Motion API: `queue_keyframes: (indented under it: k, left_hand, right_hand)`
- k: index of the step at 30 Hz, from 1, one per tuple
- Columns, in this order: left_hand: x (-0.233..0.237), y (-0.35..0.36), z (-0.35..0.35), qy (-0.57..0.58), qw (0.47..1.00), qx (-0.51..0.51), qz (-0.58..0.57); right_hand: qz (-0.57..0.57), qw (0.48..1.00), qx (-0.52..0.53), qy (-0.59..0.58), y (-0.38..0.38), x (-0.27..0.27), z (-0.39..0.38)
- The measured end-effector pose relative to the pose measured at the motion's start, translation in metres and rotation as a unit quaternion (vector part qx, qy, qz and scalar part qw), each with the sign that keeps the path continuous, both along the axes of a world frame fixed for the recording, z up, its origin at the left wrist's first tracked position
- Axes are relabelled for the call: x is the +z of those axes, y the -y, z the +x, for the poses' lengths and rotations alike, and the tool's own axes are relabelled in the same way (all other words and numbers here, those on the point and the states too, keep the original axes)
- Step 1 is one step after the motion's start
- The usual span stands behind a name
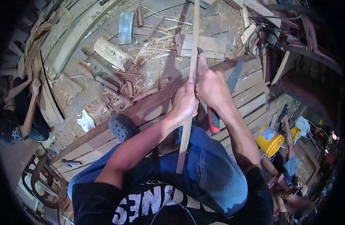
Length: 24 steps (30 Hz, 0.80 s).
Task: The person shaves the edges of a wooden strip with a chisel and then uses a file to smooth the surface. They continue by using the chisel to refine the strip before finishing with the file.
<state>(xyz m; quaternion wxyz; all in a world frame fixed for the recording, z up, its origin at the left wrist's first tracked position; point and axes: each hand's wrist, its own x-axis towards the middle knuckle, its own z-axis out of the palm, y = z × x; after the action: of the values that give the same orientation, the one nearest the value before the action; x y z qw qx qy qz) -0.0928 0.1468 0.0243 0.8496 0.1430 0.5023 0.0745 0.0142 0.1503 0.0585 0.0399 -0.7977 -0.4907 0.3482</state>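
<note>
A long, thin wooden strip [195,30] runs from the top of the head view down to my lap. My left hand [185,100] is closed around its middle. Against the strip's right side, my right hand [213,84] has curled fingers, with the index finger stretched forward. By that fingertip a slim dark tool [199,49] shows its end; its kind is mostly hidden by the hand. Below the right wrist a red-and-black handle [213,122] sticks out. A grey blade [235,77] lies beyond the forearm; whether the two join is hidden.
Wood blocks [113,53], a curved grey piece [126,28] and shavings litter the floor ahead. Slatted planks [251,80] lie under me. Another person's hands [36,84] touch a curved board at left. A yellow bucket [270,141] and another person's leg [290,140] are at right.
</note>
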Motion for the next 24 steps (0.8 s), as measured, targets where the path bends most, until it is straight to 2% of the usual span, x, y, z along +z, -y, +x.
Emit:
queue_keyframes:
  k: [2,4,6,10,11,14,16,20,22,24]
  left_hand:
    - [0.000,-0.002,0.001,-0.020,1.000,-0.006,0.010]
    - [-0.002,0.002,0.002,-0.002,1.000,0.003,-0.003]
    - [-0.004,0.002,-0.001,-0.001,1.000,-0.001,-0.004]
    - [-0.002,-0.005,0.001,0.001,1.000,-0.002,0.005]
    - [0.000,0.000,0.000,-0.004,1.000,-0.001,-0.003]
    - [-0.005,0.002,-0.003,0.003,1.000,0.002,0.013]
    - [-0.004,-0.002,-0.002,0.004,1.000,0.006,0.009]
    - [-0.001,-0.004,-0.002,-0.012,1.000,0.010,-0.009]
    - [-0.003,-0.002,-0.005,-0.013,1.000,0.001,0.012]
    - [-0.002,0.001,-0.006,-0.002,1.000,-0.001,0.004]
  right_hand:
    - [0.014,0.999,0.024,0.029,0.007,0.000,-0.002]
    - [0.018,1.000,0.007,-0.002,-0.001,0.001,0.001]
    - [0.048,0.997,0.049,0.020,-0.007,-0.014,0.006]
    - [0.034,0.998,0.049,0.034,0.002,-0.008,0.000]
    - [0.092,0.993,0.054,0.045,-0.002,-0.013,0.004]
    - [0.080,0.995,0.057,0.036,-0.022,-0.033,0.018]
    - [0.095,0.993,0.055,0.041,-0.022,-0.028,0.016]
    - [0.056,0.996,0.058,0.040,-0.022,-0.022,0.014]
    - [0.032,0.999,0.039,-0.012,-0.031,-0.017,0.016]
    - [0.019,0.999,0.027,0.003,-0.025,-0.009,0.013]
